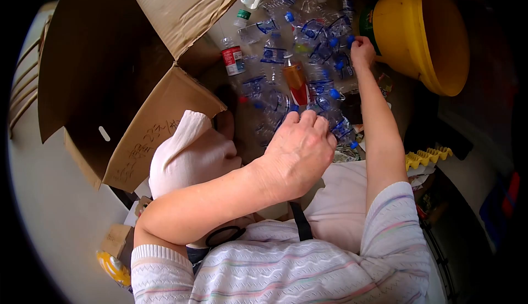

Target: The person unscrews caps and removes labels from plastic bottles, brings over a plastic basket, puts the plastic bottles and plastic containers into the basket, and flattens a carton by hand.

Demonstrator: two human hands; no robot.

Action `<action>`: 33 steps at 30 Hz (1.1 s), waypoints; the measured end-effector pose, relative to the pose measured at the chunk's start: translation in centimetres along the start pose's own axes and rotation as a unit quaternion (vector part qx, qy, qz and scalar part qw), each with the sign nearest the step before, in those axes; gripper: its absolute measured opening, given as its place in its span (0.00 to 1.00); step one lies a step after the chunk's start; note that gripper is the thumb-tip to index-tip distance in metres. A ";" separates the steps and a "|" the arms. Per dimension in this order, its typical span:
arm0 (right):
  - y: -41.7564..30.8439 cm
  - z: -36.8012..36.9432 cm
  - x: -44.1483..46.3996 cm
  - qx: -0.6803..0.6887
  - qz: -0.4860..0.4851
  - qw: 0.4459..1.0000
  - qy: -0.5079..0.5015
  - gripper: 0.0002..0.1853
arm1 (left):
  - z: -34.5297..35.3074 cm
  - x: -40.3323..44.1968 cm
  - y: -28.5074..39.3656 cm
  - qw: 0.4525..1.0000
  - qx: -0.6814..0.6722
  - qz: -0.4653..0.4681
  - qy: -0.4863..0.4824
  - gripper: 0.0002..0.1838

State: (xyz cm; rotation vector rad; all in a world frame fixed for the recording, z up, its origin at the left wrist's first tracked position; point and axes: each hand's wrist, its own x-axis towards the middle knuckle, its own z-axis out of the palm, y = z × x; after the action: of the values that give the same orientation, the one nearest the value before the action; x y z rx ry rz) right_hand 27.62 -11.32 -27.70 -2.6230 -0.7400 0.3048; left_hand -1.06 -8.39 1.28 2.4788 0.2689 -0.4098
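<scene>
Clear plastic bottles with blue labels and caps (pixel 273 55) lie in a pile on the floor ahead. My left hand (pixel 304 144) is over the near edge of the pile, its fingers curled down beside a blue cap; what they hold, if anything, is hidden. Reaching farther out, my right hand (pixel 363 53) has its fingertips closed at a blue bottle cap (pixel 351 40), beside the yellow bucket (pixel 393 26). A bottle with an orange and red label (pixel 296 81) lies mid-pile. To its left is a bottle with a red and white label (pixel 232 60).
A large open cardboard box (pixel 144 133) with handwriting on its flap stands at the left. The yellow bucket lies tilted at the upper right. A yellow egg tray (pixel 428 158) is right of my right arm. A small carton (pixel 116 240) sits at the lower left.
</scene>
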 end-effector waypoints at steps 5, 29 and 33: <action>-6.6 1.8 -0.9 0.017 -0.120 0.988 -0.093 0.13 | 0.5 -0.4 0.4 1.000 -0.013 0.009 -0.013 0.15; -17.4 9.5 -19.9 -0.222 -0.435 0.789 -0.372 0.14 | 0.2 -4.0 -0.6 0.999 -0.051 0.009 -0.019 0.15; -17.1 9.8 -23.3 -0.158 -0.421 0.793 -0.411 0.13 | 0.4 -5.0 -1.1 0.999 -0.050 0.007 -0.012 0.15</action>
State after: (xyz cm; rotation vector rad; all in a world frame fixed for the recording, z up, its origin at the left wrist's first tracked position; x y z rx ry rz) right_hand -2.64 -7.41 -26.84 -2.0111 -2.2889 1.1283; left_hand -6.11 -8.20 2.14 2.3759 0.2550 -0.4101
